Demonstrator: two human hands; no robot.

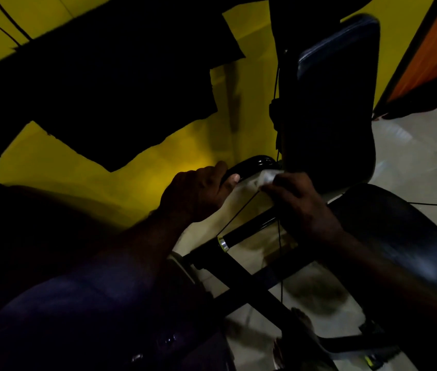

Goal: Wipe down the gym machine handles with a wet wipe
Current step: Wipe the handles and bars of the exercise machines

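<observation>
A glossy black machine handle [255, 165] curves across the middle of the dim view. My left hand [198, 195] grips its left part, thumb over the top and fingers curled under. My right hand [299, 199] pinches a crumpled white wet wipe [267, 178] against the handle's right end, just beside the back pad. A second black handle with a silver end cap [224, 242] runs below both hands, with nothing touching it.
A dark padded backrest [335, 103] stands upright right behind the handle, and a black seat pad [404, 234] lies to the right. Black frame bars [255, 285] and a thin cable [279, 124] cross below and behind. A yellow wall fills the left; pale floor tiles show lower right.
</observation>
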